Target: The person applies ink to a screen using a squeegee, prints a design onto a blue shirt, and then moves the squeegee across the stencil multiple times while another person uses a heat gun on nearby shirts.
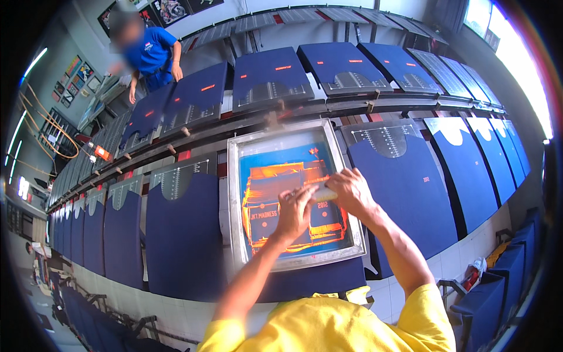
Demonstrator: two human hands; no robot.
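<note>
A screen printing frame (pixel 340 149) with a metal rim lies over a navy shirt piece (pixel 316 283) on the board in front of me. Orange ink (pixel 275 171) is smeared across its blue mesh (pixel 258 159). Both my hands grip a squeegee (pixel 324 194) with a pale handle, held crosswise over the mesh. My left hand (pixel 295 212) has its fingers wrapped on the squeegee's left end. My right hand (pixel 353 192) closes round the right end. The squeegee's blade is hidden under its handle and my hands.
Boards with navy shirt pieces (pixel 185 234) stand in a row on both sides, another (pixel 404 193) just right of the frame. Across a rail (pixel 352 104), a second row holds navy pieces with orange prints (pixel 272 73). A person in a blue shirt (pixel 153 56) stands at far left.
</note>
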